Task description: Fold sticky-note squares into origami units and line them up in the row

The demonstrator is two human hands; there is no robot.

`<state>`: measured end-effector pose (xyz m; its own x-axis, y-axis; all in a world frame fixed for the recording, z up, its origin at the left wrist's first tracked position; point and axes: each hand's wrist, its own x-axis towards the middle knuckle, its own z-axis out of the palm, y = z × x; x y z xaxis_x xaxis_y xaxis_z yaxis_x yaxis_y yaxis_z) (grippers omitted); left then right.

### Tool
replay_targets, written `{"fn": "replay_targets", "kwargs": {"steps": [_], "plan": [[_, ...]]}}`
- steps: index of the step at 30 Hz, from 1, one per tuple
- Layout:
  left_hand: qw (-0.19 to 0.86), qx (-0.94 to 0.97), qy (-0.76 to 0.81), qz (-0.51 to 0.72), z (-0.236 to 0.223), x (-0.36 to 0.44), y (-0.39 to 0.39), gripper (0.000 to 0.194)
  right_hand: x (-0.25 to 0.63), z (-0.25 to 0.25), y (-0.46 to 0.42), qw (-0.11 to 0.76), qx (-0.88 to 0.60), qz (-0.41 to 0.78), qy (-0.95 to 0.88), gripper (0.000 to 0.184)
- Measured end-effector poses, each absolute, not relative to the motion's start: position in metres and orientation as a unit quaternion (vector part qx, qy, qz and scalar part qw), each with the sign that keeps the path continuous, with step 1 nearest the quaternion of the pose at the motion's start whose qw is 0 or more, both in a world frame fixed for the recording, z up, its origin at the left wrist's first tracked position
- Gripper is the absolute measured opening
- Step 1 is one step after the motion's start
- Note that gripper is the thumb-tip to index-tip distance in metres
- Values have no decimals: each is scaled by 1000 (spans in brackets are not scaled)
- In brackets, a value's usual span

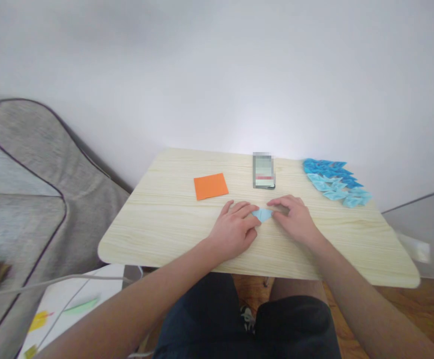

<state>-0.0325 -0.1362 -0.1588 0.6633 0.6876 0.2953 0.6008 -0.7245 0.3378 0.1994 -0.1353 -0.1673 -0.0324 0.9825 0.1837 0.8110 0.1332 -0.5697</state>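
A small light blue folded paper piece point(262, 215) lies on the pale wooden table point(172, 224), between my two hands. My left hand point(235, 227) rests on the table with fingers curled, pinching the paper's left edge. My right hand point(293, 217) presses its fingertips on the paper's right edge. Both hands pin the piece flat against the tabletop.
An orange square of paper point(211, 186) lies at the left, a phone point(263, 171) stands behind the hands, and a pile of several blue folded paper pieces point(335, 182) sits at the back right. A grey bag point(26, 164) leans at the left.
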Motion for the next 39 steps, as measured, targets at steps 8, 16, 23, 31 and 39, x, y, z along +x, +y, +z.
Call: {"fn": "replay_targets", "kwargs": {"steps": [8, 16, 23, 31, 39], "plan": [[89, 879, 408, 230, -157, -36, -158, 30, 181, -157, -133, 185, -655, 210, -702, 35], [95, 869, 428, 228, -154, -36, -160, 34, 177, -156, -128, 169, -659, 223, -698, 10], [102, 817, 508, 252, -155, -31, -159, 24, 175, -159, -143, 224, -660, 180, -695, 32], [158, 756, 568, 283, -164, -3, -151, 16, 174, -180, -158, 308, -642, 127, -691, 25], [220, 772, 524, 286, -160, 7, -134, 10, 174, -194, -164, 412, -635, 118, -643, 33]]}}
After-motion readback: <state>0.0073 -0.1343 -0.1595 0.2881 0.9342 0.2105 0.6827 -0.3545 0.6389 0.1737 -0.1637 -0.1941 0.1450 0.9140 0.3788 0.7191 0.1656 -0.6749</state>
